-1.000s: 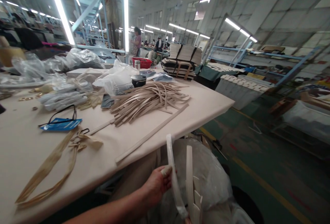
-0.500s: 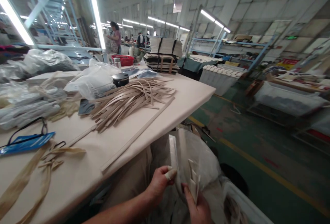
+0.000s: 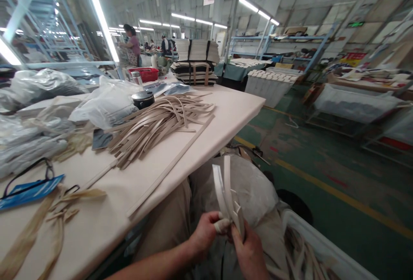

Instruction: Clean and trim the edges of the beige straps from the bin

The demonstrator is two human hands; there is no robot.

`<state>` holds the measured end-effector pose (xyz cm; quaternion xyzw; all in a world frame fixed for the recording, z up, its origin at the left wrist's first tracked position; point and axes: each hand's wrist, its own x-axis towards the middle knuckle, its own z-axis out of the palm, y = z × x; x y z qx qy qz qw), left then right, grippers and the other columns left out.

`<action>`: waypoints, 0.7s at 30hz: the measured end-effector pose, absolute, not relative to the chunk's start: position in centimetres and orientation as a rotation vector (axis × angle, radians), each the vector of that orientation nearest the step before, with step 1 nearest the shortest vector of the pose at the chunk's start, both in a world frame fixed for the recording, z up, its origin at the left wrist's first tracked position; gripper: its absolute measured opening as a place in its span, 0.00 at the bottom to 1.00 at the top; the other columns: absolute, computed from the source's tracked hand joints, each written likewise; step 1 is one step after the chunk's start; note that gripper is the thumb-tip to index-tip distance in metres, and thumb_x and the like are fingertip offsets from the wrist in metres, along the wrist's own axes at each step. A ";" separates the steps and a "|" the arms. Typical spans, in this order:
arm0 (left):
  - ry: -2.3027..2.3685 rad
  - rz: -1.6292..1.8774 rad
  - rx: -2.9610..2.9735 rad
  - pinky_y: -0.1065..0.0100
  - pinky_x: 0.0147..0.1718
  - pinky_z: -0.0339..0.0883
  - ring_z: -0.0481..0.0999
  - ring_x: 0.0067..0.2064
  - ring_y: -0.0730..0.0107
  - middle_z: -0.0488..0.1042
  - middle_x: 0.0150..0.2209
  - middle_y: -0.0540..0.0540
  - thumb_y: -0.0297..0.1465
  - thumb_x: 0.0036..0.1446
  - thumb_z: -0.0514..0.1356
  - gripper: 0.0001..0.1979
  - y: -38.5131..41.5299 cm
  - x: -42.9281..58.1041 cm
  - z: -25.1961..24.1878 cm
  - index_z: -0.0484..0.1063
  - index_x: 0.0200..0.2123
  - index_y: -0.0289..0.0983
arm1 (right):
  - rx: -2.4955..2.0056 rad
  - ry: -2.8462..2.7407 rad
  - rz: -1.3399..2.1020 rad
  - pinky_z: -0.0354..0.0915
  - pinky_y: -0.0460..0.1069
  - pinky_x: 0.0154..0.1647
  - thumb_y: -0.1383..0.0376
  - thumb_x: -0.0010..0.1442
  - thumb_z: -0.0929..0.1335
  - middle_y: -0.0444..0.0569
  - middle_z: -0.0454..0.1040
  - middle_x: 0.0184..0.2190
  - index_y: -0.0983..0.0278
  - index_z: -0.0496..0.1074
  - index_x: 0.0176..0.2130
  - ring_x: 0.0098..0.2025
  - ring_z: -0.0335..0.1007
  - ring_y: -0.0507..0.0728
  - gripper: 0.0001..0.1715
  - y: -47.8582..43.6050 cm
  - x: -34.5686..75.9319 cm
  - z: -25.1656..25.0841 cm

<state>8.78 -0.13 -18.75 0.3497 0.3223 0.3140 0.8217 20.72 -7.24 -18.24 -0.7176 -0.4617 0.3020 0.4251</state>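
Over my lap, my left hand (image 3: 205,233) is closed, its fingers pinching the lower part of pale strips (image 3: 220,192); one digit is wrapped in whitish tape. Close beside it, my right hand (image 3: 249,250) is closed around short, folded strip ends (image 3: 238,220). Two strip ends stand up above the hands and curve slightly, the left one with a shiny face. Where the strips run between the fingers is hidden. A pile of beige strips (image 3: 151,127) lies on the table (image 3: 232,110), with one long strip (image 3: 174,164) apart near its edge.
On the table's left are plastic bags (image 3: 103,101), a black-lidded pot (image 3: 143,99), glasses (image 3: 48,168) on a blue packet (image 3: 32,192), and tan fabric ties (image 3: 58,237). A white bin (image 3: 325,245) with strips stands at my right. A person (image 3: 131,45) stands far back.
My hands have come closer together, and the two strip ends now stand up more clearly apart. The view has shifted slightly to the right.
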 end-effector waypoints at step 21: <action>0.847 0.906 0.539 0.71 0.32 0.64 0.69 0.30 0.71 0.74 0.27 0.45 0.47 0.37 0.71 0.24 2.9 8.2 -18.0 0.77 0.31 0.31 | -1.793 -1.120 0.879 0.70 0.47 0.26 0.49 0.59 0.62 0.47 0.74 0.22 0.63 0.71 0.34 0.24 0.73 0.57 0.20 -8.3 20.5 -19.6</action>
